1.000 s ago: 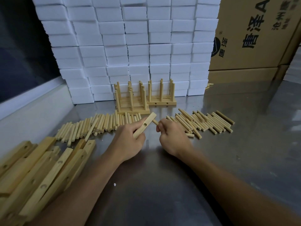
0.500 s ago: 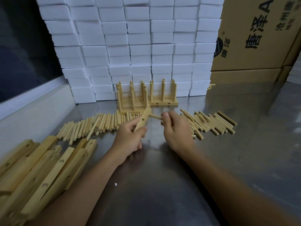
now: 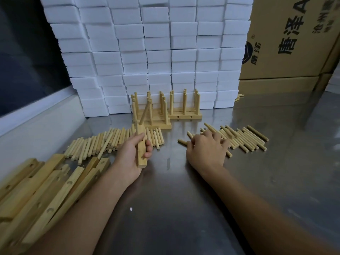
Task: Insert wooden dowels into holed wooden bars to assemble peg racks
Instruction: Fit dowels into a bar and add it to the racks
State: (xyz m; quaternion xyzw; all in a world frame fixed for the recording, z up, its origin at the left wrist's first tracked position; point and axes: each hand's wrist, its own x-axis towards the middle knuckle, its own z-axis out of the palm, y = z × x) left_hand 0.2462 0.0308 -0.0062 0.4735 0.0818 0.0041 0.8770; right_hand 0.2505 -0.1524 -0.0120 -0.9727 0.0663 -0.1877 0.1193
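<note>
Left hand [image 3: 135, 153] grips the holed bar [image 3: 141, 146], one dowel [image 3: 145, 112] standing in its far end; right hand [image 3: 206, 150], fingers curled, reaches the loose dowels [image 3: 239, 138] lying just beyond it on the desk [image 3: 184, 199]

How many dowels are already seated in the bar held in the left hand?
1. A single dowel stands in the far end of the bar gripped by the left hand. The bar's nearer holes look empty, though fingers may hide one.
</note>
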